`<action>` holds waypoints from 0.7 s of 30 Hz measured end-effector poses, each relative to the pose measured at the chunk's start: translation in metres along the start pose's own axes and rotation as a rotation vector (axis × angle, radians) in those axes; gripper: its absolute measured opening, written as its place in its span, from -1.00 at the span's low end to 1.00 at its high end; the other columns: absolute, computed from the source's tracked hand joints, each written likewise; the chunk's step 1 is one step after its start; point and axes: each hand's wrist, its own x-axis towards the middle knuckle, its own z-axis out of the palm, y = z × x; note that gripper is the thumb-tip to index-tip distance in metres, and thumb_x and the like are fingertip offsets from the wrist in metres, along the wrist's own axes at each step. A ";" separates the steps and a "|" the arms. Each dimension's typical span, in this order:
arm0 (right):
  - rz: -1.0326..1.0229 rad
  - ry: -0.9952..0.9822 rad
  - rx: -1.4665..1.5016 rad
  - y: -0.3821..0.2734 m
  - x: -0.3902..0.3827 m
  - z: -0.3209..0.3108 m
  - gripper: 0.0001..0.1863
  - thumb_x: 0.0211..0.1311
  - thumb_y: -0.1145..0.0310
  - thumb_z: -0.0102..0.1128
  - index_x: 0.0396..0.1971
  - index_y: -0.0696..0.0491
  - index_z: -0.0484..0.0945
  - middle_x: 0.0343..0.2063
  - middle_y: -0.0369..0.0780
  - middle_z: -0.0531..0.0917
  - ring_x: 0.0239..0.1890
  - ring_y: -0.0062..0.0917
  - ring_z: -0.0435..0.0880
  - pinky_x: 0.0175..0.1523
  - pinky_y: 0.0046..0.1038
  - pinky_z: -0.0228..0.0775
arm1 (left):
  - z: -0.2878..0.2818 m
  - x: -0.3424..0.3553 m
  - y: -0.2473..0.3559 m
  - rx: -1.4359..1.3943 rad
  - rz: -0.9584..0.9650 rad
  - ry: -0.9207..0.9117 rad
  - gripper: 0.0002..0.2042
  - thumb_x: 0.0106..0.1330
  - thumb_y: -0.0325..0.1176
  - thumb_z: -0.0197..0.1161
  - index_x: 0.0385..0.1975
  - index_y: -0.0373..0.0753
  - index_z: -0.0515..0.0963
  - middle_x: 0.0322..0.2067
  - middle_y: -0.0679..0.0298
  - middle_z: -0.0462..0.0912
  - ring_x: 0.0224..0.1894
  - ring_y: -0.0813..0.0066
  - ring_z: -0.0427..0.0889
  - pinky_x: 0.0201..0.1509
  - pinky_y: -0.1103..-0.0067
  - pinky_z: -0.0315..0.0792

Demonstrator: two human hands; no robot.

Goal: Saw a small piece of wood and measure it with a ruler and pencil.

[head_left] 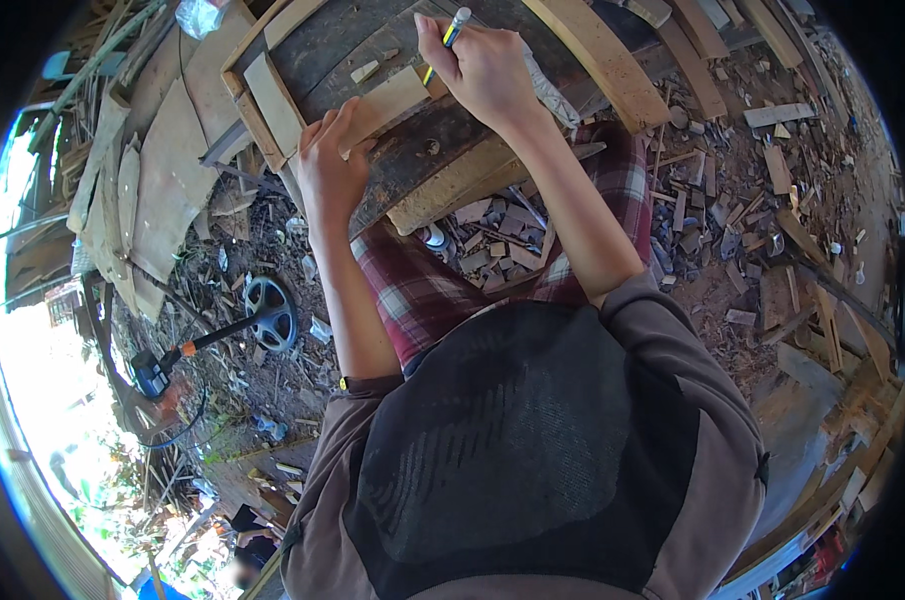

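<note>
My right hand (488, 80) is closed around a pencil (456, 28) with yellow and blue on its shaft and a pale end pointing up. The pencil's lower end is at the right end of a short, light wooden block (391, 100); whether its tip touches the wood I cannot tell. My left hand (335, 165) grips the block's other end, with fingers bent over it. Beneath both hands is a dark, worn wooden bench (398, 175). A small wood offcut (365, 72) lies on the bench just beyond the block.
A wooden frame piece (273, 90) edges the bench's left side. To the right lies a long curved board (613, 65). Wood scraps (713, 200) litter the ground. A metal detector-like tool with a round dark disc (271, 314) lies at left. Part of another person (258, 545) shows lower left.
</note>
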 end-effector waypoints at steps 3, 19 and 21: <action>-0.012 0.011 -0.006 -0.002 -0.001 -0.008 -0.48 0.36 0.21 0.13 -0.83 0.10 0.40 -0.90 -0.20 0.37 -0.85 -0.33 0.42 -0.70 -0.41 0.26 | -0.001 0.002 0.003 -0.008 -0.006 -0.014 -0.42 0.01 -0.48 0.41 0.14 0.00 0.54 0.06 0.10 0.59 0.13 0.17 0.49 0.24 0.36 0.37; 0.051 0.012 0.103 0.005 0.000 -0.007 -0.51 0.36 0.21 0.14 -0.79 0.10 0.46 -0.90 -0.22 0.35 -0.88 -0.39 0.33 -0.70 -0.43 0.17 | -0.001 0.003 0.005 -0.016 -0.019 -0.036 -0.42 0.02 -0.45 0.42 0.15 0.01 0.54 0.08 0.09 0.59 0.15 0.13 0.47 0.27 0.34 0.34; 0.047 0.018 0.110 0.014 0.000 -0.002 -0.50 0.36 0.21 0.14 -0.80 0.10 0.45 -0.90 -0.22 0.34 -0.88 -0.40 0.31 -0.71 -0.44 0.15 | 0.000 0.005 0.007 -0.007 -0.023 -0.029 -0.42 0.01 -0.45 0.43 0.14 0.01 0.54 0.07 0.09 0.59 0.15 0.14 0.47 0.27 0.34 0.34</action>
